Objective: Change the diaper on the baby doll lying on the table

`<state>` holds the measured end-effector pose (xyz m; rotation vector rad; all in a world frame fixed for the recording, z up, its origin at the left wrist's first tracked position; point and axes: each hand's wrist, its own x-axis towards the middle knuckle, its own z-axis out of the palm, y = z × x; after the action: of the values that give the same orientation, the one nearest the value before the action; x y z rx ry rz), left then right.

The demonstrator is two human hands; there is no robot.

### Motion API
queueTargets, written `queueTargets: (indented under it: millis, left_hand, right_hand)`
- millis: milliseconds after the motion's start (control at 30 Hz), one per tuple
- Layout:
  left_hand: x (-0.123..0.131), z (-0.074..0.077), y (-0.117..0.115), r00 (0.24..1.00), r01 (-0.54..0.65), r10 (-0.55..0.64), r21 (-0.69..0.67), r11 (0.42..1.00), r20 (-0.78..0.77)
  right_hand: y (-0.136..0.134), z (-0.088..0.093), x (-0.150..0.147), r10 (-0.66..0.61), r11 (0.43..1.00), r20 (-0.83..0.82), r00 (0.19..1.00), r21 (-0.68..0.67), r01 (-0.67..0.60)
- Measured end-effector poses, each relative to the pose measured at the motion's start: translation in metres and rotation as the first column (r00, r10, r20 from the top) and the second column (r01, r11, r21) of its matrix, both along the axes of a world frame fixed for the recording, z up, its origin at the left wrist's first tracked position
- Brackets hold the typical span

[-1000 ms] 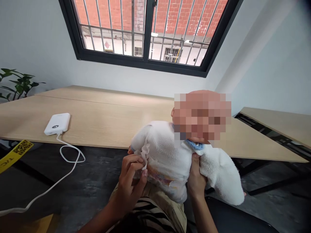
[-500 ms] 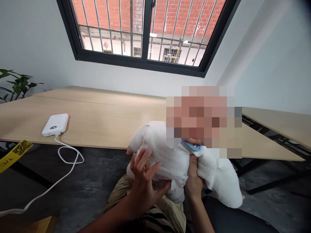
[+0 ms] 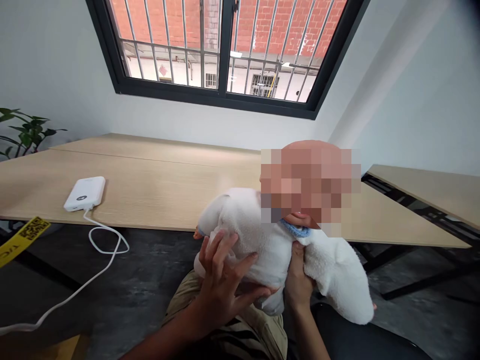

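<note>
A baby doll [image 3: 258,245] in a white fleecy garment with a blue collar [image 3: 298,229] lies across my lap, its bald head to the right against the table edge. My right hand [image 3: 300,280] wraps round its chest just below the collar, thumb on top. Over its lower body rests my left hand [image 3: 225,277], fingers apart and slightly bent on the white cloth. Beneath my left thumb, a strip of skin-coloured surface shows beside a bunched whitish piece [image 3: 273,302], whose kind I cannot make out.
A light wooden table [image 3: 157,185] runs along the wall under a barred window. On it lies a white power bank [image 3: 85,193], its white cable [image 3: 108,260] hanging off the front edge. A black seat [image 3: 360,337] is at the lower right.
My left thumb and index finger have shifted slightly right across the garment. Thin, shiny whitish material near that hand shows less now. The doll's head has tipped slightly; my right hand stays put.
</note>
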<state>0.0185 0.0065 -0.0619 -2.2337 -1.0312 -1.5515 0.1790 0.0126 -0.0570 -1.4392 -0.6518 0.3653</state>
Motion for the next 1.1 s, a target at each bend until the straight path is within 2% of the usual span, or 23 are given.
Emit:
queueTargets:
  millis: [100, 167, 233, 300, 400, 500, 600, 667, 700, 767, 833, 867, 900, 967, 1033, 1100]
  left_hand:
    - [-0.010, 0.000, -0.001, 0.991, 0.071, -0.061, 0.076, 0.995, -0.117]
    - [-0.016, -0.001, 0.000, 0.969, 0.169, -0.143, 0.116, 0.979, -0.203]
    - [-0.022, 0.000, 0.000, 0.920, 0.289, -0.249, 0.097, 0.952, -0.301]
    - [-0.027, 0.004, -0.001, 0.849, 0.390, -0.357, 0.005, 0.921, -0.390]
    - [-0.035, 0.016, -0.005, 0.723, 0.466, -0.528, -0.248, 0.849, -0.446]
    - [-0.044, 0.021, -0.008, 0.668, 0.455, -0.628, -0.448, 0.770, -0.400]
    - [-0.050, 0.012, -0.009, 0.685, 0.414, -0.637, -0.531, 0.739, -0.353]
    - [-0.054, 0.005, -0.007, 0.705, 0.369, -0.621, -0.571, 0.734, -0.343]
    - [-0.056, 0.004, -0.006, 0.697, 0.367, -0.638, -0.600, 0.711, -0.328]
    - [-0.062, 0.008, 0.000, 0.660, 0.433, -0.720, -0.674, 0.599, -0.216]
    - [-0.069, 0.018, 0.009, 0.672, 0.538, -0.740, -0.694, 0.478, 0.011]
    - [-0.071, 0.023, 0.015, 0.730, 0.560, -0.672, -0.672, 0.484, 0.124]
    - [-0.073, 0.027, 0.022, 0.797, 0.545, -0.569, -0.650, 0.530, 0.204]
    - [-0.074, 0.031, 0.036, 0.890, 0.443, -0.387, -0.653, 0.614, 0.240]
    - [-0.070, 0.027, 0.048, 0.916, 0.378, -0.362, -0.681, 0.628, 0.174]
    - [-0.065, 0.018, 0.057, 0.924, 0.359, -0.361, -0.621, 0.697, 0.130]
  right_hand:
    - [0.000, -0.003, 0.002, -0.019, 0.999, -0.018, 1.000, -0.027, 0.018]
    - [0.000, -0.003, 0.003, -0.030, 0.999, -0.037, 0.999, -0.035, 0.029]
    - [-0.001, -0.002, 0.005, -0.035, 0.998, -0.063, 0.997, -0.050, 0.032]
    - [-0.001, 0.001, 0.007, -0.043, 0.997, -0.072, 0.996, -0.067, 0.039]
    - [-0.003, 0.005, 0.010, -0.074, 0.994, -0.104, 0.992, -0.091, 0.065]
    - [-0.005, 0.008, 0.010, -0.061, 0.998, -0.151, 0.987, -0.015, 0.059]
    - [-0.006, 0.012, 0.008, -0.042, 0.998, -0.155, 0.987, 0.036, 0.048]
    - [-0.006, 0.015, 0.008, -0.075, 0.996, -0.169, 0.983, 0.024, 0.081]
    - [-0.006, 0.017, 0.009, -0.093, 0.995, -0.175, 0.980, 0.024, 0.099]
    - [-0.006, 0.020, 0.010, -0.101, 0.993, -0.190, 0.977, 0.047, 0.112]
    - [-0.006, 0.021, 0.012, -0.077, 0.992, -0.198, 0.977, 0.079, 0.094]
    - [-0.006, 0.020, 0.013, -0.066, 0.992, -0.203, 0.977, 0.094, 0.087]
    - [-0.006, 0.018, 0.014, -0.059, 0.991, -0.209, 0.976, 0.103, 0.082]
    - [-0.005, 0.012, 0.016, -0.024, 0.991, -0.201, 0.979, 0.125, 0.050]
    - [-0.004, 0.003, 0.017, 0.044, 0.984, -0.195, 0.980, 0.180, -0.008]
    - [-0.002, -0.007, 0.017, 0.102, 0.976, -0.212, 0.972, 0.211, -0.056]
